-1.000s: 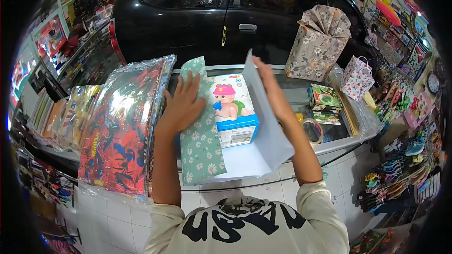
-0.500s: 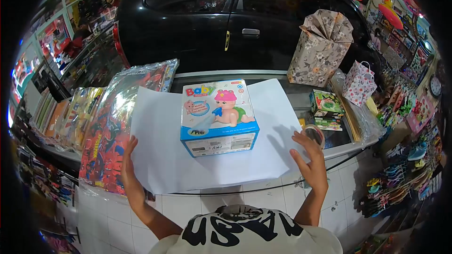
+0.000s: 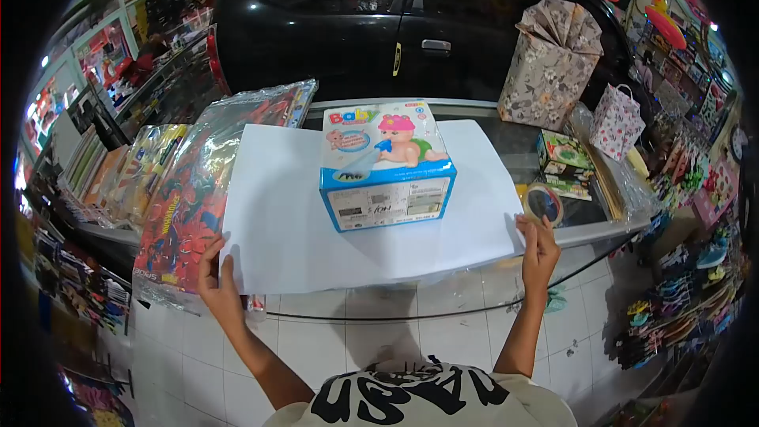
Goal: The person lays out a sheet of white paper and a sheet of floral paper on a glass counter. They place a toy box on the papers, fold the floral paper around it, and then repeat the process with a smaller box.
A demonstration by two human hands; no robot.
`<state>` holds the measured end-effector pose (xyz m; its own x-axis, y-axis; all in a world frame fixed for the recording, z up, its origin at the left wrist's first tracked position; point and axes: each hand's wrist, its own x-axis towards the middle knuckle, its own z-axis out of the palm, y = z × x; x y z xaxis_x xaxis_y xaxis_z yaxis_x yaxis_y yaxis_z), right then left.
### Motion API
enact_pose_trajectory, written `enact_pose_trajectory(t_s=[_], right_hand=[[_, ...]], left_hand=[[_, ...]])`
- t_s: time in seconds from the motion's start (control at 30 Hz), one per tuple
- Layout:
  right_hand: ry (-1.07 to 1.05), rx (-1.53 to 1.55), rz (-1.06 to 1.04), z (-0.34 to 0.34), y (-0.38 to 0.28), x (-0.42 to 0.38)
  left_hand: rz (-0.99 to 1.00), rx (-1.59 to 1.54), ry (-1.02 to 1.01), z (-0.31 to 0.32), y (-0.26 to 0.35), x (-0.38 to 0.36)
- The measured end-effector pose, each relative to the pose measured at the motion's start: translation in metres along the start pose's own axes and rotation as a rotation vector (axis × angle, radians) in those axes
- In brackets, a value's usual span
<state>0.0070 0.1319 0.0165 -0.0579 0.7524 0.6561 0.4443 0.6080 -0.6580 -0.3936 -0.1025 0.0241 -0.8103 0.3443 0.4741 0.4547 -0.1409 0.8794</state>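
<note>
A boxed baby toy, blue and white with a crawling doll on its lid, stands on a large sheet of white paper. At the sheet's left edge, my left hand has its thumb on the near side and its fingers along the border, closed on the paper. My right hand pinches the opposite edge near the front right corner, thumb and fingers together. Neither hand touches the box.
Plastic-wrapped red Spiderman packs lie left on the glass counter. To the right are a roll of tape, small green boxes, a floral gift bag and a smaller bag. A black car stands behind.
Both hands have come from hovering beside the sheet to its edges, and the right fingers have closed together. The view has shifted, so the box appears higher and farther right.
</note>
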Motion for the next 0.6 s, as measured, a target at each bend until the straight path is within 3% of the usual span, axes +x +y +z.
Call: enact_pose_trajectory(t_s=[0.2,0.33,0.43,0.5,0.6], right_hand=[[0.008,0.087,0.041,-0.003,0.007,0.000],[-0.100,-0.016,0.191,-0.011,-0.016,0.010],[-0.110,0.074,0.049,0.003,-0.054,0.030],[-0.249,0.313,0.050,0.024,-0.070,0.055],[-0.535,0.283,0.278,0.070,-0.088,0.108]], left_hand=[[0.068,0.173,-0.075,0.004,-0.001,0.001],[0.082,0.164,-0.079,0.003,0.003,0.000],[0.083,0.130,-0.104,0.003,0.005,0.004],[0.053,0.130,-0.132,0.002,0.009,0.006],[0.078,0.140,-0.141,0.001,0.007,0.006]])
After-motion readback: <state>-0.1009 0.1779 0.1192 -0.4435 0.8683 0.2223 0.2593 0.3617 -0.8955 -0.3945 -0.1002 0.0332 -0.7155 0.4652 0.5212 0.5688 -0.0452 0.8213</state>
